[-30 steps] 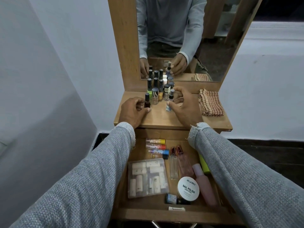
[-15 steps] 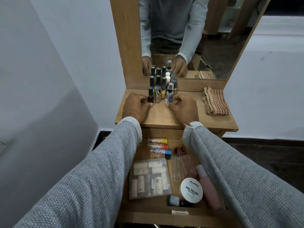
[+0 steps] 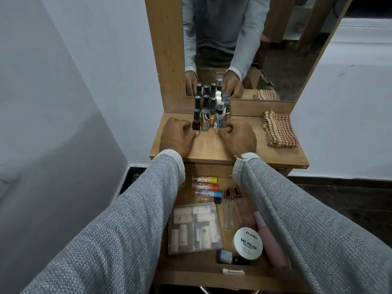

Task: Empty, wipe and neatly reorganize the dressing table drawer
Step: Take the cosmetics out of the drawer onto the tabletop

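Note:
The open drawer (image 3: 197,276) holds a clear box of small bottles (image 3: 194,228), three roll-on tubes (image 3: 204,186), glass vials (image 3: 229,213), a white "nail polish" jar (image 3: 248,241), a pink bottle (image 3: 269,240) and a small blue bottle (image 3: 226,256). On the tabletop (image 3: 212,149) stands a tight cluster of nail polish bottles (image 3: 205,111). My left hand (image 3: 178,136) pinches the base of a dark red polish bottle (image 3: 196,124) at the cluster's left front. My right hand (image 3: 238,139) is curled against the cluster's right side, beside a clear spray bottle (image 3: 219,119).
A folded red-checked cloth (image 3: 279,129) lies on the right of the tabletop. The mirror (image 3: 244,49) stands right behind the bottles and reflects them and a person's hands. A white wall lies to the left, a dark floor to the right.
Both hands carried the dark red bottle and the spray bottle back to the cluster and set them down in its front row. The camera view shifted slightly.

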`<action>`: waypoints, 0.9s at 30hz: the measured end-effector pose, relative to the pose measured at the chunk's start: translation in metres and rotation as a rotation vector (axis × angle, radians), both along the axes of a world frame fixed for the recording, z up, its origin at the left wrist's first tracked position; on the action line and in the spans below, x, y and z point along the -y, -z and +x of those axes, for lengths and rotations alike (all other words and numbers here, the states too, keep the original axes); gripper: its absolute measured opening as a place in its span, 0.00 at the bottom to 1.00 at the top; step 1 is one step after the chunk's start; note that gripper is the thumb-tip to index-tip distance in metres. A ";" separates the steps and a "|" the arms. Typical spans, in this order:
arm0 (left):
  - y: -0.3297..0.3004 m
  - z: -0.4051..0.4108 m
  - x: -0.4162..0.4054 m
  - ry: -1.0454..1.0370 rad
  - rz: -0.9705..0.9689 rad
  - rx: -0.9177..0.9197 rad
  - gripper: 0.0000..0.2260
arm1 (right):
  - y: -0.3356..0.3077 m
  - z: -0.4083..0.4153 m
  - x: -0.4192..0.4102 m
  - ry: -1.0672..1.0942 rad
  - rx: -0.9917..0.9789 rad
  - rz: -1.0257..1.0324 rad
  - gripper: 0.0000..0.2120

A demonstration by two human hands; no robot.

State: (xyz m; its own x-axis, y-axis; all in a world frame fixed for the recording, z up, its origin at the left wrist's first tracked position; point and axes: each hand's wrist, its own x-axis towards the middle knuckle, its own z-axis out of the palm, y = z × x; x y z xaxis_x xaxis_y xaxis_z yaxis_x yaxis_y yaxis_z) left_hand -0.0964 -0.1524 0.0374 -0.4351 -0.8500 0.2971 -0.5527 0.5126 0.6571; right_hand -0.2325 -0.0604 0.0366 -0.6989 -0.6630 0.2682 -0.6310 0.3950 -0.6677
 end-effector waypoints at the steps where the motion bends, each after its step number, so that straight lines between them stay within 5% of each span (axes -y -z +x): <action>1: 0.000 0.002 -0.001 -0.003 -0.002 0.010 0.18 | 0.000 0.001 -0.001 0.002 0.003 -0.002 0.07; 5: 0.002 0.010 -0.011 0.007 0.025 0.006 0.18 | 0.002 0.001 -0.009 -0.047 -0.020 -0.054 0.04; 9: 0.006 0.023 -0.028 0.055 0.013 -0.006 0.16 | 0.002 0.002 -0.031 -0.132 0.008 -0.097 0.13; 19: 0.029 0.058 -0.092 0.172 -0.066 -0.055 0.17 | 0.010 0.007 -0.110 -0.337 -0.011 -0.181 0.06; 23: 0.048 0.062 -0.119 0.214 -0.237 0.085 0.16 | 0.022 0.002 -0.138 -0.375 -0.131 -0.015 0.05; 27: 0.052 0.051 -0.133 0.356 -0.176 0.134 0.16 | 0.032 0.000 -0.151 -0.421 -0.103 0.355 0.09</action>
